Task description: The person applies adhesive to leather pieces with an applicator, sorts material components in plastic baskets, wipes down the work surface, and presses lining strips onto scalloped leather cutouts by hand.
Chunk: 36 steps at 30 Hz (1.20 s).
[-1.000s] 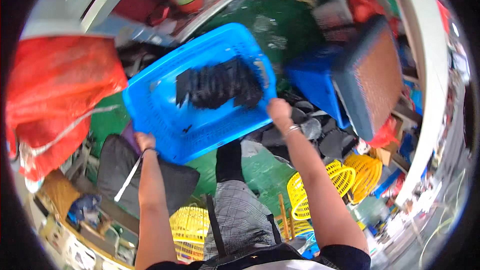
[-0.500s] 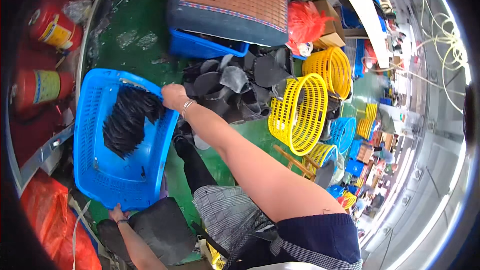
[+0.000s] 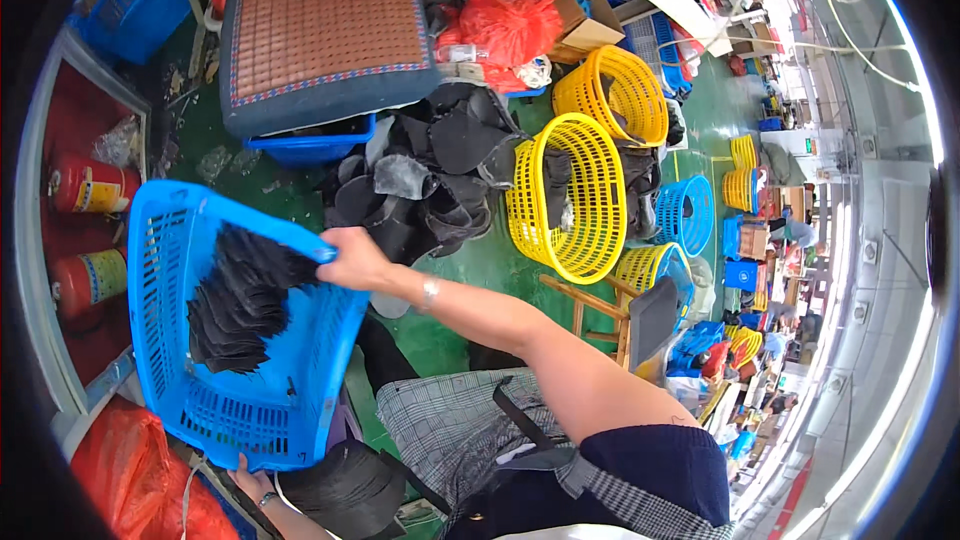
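Observation:
A blue plastic basket (image 3: pixel 320 360) with slotted walls hangs tilted between my two hands. Inside it leans a stack of thin black sheet pieces (image 3: pixel 240 310) with uneven edges. My right hand (image 3: pixel 355 260) is closed around the basket's upper right rim, thumb and fingers hooked over it. At the lower edge, my left hand (image 3: pixel 252 485) grips the opposite end of the rim, its fingers partly hidden by the basket. Below the basket, near my left forearm, is a dark rounded stack (image 3: pixel 345 490). A heap of black and grey curved pieces (image 3: pixel 430 170) lies on the floor beyond my right hand.
Yellow baskets (image 3: pixel 612 205) stand to the right of the heap, with a wooden stool (image 3: pixel 590 305) nearby. A mat-topped cushion (image 3: pixel 325 30) rests over a blue bin (image 3: pixel 315 145). Fire extinguishers (image 3: pixel 90 185) sit at the left, above an orange-red sack (image 3: pixel 140 470).
The view has shifted and turned, so the surroundings sit differently in it. The basket now looks more tilted, its end by my left hand further down; both hands keep their hold on its rim.

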Available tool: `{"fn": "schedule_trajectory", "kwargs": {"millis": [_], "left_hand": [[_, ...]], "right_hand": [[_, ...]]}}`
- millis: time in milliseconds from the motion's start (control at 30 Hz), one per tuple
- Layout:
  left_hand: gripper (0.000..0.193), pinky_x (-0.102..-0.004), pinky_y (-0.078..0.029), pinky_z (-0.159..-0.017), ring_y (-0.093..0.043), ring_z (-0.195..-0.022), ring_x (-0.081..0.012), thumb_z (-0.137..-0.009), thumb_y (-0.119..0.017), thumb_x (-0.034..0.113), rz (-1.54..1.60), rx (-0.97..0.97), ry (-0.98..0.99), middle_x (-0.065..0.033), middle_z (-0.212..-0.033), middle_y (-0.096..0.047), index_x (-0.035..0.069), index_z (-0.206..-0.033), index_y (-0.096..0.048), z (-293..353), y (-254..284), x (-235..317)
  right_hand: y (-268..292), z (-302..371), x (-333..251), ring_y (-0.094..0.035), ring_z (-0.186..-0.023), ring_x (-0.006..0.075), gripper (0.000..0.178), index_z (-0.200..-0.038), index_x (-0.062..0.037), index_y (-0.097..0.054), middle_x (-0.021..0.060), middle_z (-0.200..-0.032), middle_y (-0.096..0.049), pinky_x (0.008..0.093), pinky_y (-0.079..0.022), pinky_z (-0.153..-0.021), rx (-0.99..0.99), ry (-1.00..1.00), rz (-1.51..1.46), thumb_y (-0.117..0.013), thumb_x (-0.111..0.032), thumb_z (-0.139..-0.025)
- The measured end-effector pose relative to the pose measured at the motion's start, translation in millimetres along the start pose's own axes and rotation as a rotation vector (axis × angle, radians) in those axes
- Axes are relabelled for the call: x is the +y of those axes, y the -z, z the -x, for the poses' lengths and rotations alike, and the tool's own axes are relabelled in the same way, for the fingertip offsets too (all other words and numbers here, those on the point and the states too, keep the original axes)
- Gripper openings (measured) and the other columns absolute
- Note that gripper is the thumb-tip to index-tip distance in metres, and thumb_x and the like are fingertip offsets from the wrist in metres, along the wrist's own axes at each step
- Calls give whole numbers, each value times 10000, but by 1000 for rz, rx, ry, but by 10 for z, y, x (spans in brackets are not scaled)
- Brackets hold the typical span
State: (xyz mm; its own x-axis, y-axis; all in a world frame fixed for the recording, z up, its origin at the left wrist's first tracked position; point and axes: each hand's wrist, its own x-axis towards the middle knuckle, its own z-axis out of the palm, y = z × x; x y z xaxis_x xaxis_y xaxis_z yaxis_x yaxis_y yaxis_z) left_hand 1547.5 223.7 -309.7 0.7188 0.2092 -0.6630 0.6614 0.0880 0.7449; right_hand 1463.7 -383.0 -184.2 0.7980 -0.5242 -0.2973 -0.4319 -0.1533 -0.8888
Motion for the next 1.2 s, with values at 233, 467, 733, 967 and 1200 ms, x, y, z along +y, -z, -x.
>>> {"fn": "schedule_trajectory", "kwargs": {"millis": [233, 467, 733, 967, 1200], "left_hand": [[586, -433, -460, -986, -578, -1133, -287, -771, -556, -49, -154, -368, -316, -139, -1260, -589, -15, -1348, -465, 1897, -1663, 1276], [683, -357, -512, -869, -618, -1034, -265, -662, -527, 7, -280, -645, -453, -135, -1256, -595, -21, -1343, -486, 4240, -2138, 836], [670, -352, -516, -849, -623, -1008, -262, -658, -521, 6, -525, -799, -499, -138, -1226, -607, -22, -1327, -496, 6324, -2941, -68], [660, -347, -519, -831, -627, -986, -259, -654, -516, 6, -637, -902, -505, -141, -1200, -617, -24, -1313, -504, 7119, -3289, -211], [649, -342, -523, -814, -631, -964, -256, -650, -510, 6, -658, -975, -501, -144, -1174, -628, -25, -1298, -512, 7187, -3303, -17]], "right_hand": [[1947, 1765, 234, -626, -720, 122, 304, -987, 10, -684, 39, -833, -680, 298, -525, -693, 268, -290, -381, -650, -61, -693], [3363, 4360, 777, -637, -721, 146, 332, -1040, 11, -651, 58, -872, -670, 301, -545, -688, 331, -524, -788, -648, -27, -710], [4056, 6714, 1775, -529, -518, 110, 127, -771, -32, -632, 20, -634, -597, 303, -435, -485, 619, -557, -789, -677, -34, -652], [4493, 7543, 1908, -522, -566, 105, 109, -789, -38, -628, 16, -658, -584, 303, -429, -521, 776, -456, -925, -661, -27, -685], [4621, 7830, 1912, -557, -599, 105, 176, -867, -19, -667, 14, -704, -621, 282, -469, -568, 812, -409, -1006, -644, -8, -693]]}}
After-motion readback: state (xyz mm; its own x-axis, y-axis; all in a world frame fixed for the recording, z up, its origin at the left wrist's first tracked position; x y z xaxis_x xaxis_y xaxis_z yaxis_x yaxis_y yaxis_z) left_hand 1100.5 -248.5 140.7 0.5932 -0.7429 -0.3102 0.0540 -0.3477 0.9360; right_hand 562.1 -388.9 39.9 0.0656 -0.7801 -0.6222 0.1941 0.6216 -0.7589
